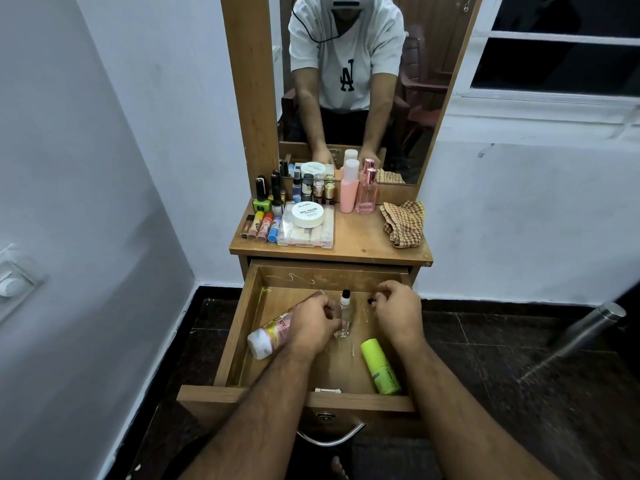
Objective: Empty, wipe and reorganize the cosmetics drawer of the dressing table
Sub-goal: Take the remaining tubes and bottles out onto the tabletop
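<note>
While the drawer (242, 327) holds only a green tube (379, 365), a pink "…OX" bottle (273, 332) and a clear vial (345, 315), emptying looks nearly done. Left hand (313, 323) curls its fingers at the vial; right hand (398, 306) pinches something small and dark. Next they likely join the tabletop, where a white tub (307, 213) reads "NAIL POLISH".

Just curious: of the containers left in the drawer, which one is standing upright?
The small clear bottle between the hands; the pink tube and green tube both lie flat.
</note>
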